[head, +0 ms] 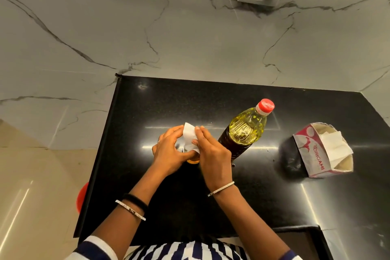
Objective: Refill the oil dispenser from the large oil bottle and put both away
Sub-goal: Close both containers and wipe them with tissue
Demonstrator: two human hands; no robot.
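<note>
Mid-frame, the left hand (168,151) is gripping the oil dispenser (193,161), the right hand (214,155) is pinching a white tissue (190,134) onto it; the large oil bottle (244,131) is standing just right.

Glossy black stone counter (263,196), veined matt marble wall (147,27), clear plastic bottle (244,131), paper tissue (190,135).

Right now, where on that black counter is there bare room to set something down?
Bare counter runs along the wall behind the large oil bottle. Another free patch lies at the front, nearer than the tissue box. A hand could pass between bottle and box. Crowded: the middle, where left hand and right hand hold a tissue on the oil dispenser.
</note>
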